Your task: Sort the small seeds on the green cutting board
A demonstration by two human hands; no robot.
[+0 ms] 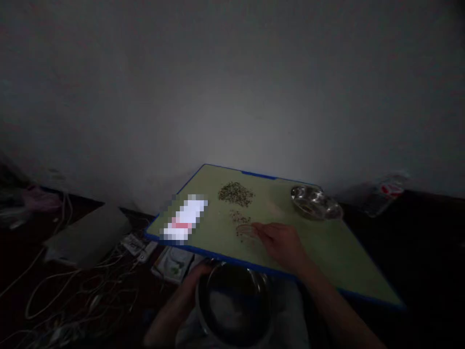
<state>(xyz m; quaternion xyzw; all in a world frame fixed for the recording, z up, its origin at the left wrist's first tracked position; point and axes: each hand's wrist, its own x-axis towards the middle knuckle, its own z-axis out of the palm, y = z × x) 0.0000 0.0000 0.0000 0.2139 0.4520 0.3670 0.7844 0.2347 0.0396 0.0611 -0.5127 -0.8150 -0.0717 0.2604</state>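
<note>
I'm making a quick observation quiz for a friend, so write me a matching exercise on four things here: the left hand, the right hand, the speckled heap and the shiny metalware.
Column one
1. left hand
2. right hand
3. speckled heap
4. shiny metalware

Column two
A. near the right edge of the blue-edged board
B. over the board, by the small scatter of bits
C. toward the board's far edge, on its surface
D. beside the round vessel, below the board's near edge

Right pairs: 1-D, 2-B, 3-C, 4-A
</note>
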